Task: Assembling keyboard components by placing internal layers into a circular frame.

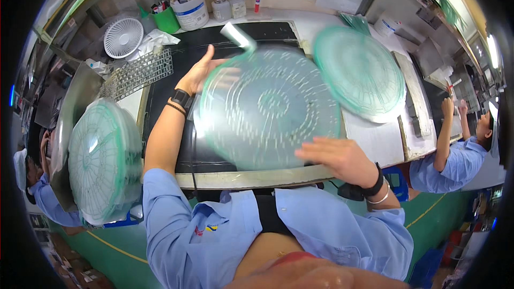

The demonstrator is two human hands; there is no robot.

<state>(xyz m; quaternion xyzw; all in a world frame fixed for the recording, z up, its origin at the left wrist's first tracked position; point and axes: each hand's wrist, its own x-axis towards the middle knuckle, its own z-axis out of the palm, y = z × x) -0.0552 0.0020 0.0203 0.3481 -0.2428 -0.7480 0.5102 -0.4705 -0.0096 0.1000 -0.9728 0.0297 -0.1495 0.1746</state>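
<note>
Over black tabletop point(276, 33), translucent ring-patterned disc point(270, 109); left hand point(199, 76) fingers spread open, right hand point(347, 161) fingers blurred, grip unclear; even rim support advisable.

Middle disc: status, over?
Left hand at its upper-left edge, right hand at lower-right. Middle disc blurred, over black surface. Disc pile close on right.

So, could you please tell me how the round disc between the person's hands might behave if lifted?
The round disc is probably fairly stiff, as its outline looks evenly rounded between the left hand and the right hand. Its pale sheen suggests it could be slippery. Being round, it might roll if stood on edge.
</note>
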